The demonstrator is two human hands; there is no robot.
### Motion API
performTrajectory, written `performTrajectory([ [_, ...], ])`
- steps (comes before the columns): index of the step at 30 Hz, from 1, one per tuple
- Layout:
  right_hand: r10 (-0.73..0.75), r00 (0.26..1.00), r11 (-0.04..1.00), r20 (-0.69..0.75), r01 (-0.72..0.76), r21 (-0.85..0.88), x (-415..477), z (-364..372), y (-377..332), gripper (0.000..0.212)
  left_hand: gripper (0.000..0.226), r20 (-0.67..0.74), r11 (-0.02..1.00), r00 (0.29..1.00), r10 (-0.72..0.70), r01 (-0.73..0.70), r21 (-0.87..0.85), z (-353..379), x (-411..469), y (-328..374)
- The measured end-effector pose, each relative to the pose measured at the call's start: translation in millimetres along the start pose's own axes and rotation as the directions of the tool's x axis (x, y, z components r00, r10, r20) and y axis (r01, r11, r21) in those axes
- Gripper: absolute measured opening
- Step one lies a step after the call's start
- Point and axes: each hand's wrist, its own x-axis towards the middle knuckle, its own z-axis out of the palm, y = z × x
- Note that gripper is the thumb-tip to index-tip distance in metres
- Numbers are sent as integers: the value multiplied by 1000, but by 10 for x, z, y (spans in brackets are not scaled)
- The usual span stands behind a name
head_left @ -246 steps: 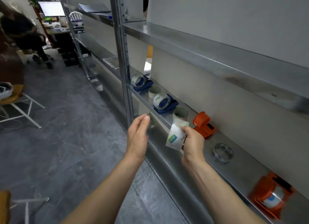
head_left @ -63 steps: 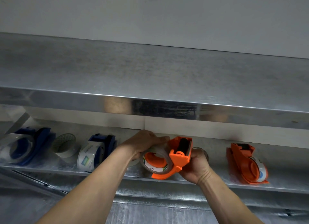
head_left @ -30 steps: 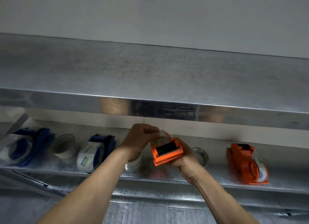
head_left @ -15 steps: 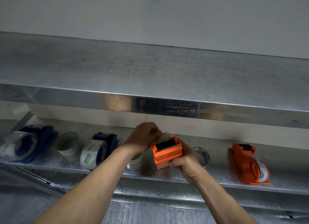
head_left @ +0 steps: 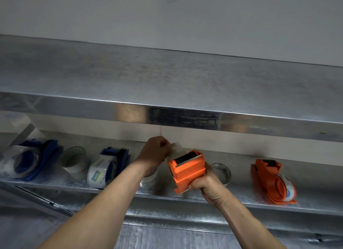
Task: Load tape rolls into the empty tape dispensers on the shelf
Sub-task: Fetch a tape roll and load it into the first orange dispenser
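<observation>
My right hand grips an orange tape dispenser from below, holding it above the front of the metal shelf with its serrated blade facing me. My left hand pinches the clear tape end just behind the blade, pulled up from the dispenser. The roll inside the dispenser is hidden by its body.
On the shelf from the left: a blue loaded dispenser, a loose tape roll, a second blue loaded dispenser, a roll behind my left wrist, a clear roll, an orange loaded dispenser. An upper shelf overhangs.
I turned the orange dispenser from side-on to blade-facing and raised it slightly. My left hand went from holding the roll in it to pinching the tape end behind the blade.
</observation>
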Motion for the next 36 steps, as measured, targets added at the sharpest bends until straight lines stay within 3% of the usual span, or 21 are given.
performTrajectory([
  [5, -20, 999, 996, -44, 17, -88, -22, 40, -92, 60, 20, -48, 994, 995, 88, -85, 62, -26, 10, 107],
  [15, -6, 997, 989, -78, -5, -148, -32, 42, -90, 62, 14, -38, 996, 998, -44, 41, -74, -66, 49, 107],
  [27, -23, 996, 982, -88, 6, -188, -35, 11, -122, 58, 13, -7, 995, 1000, -21, 20, -98, -83, 22, 249],
  [36, -54, 993, 985, -102, 36, -167, -106, 26, -99, 41, 18, 1, 990, 992, 127, -127, -58, -86, -31, 474],
])
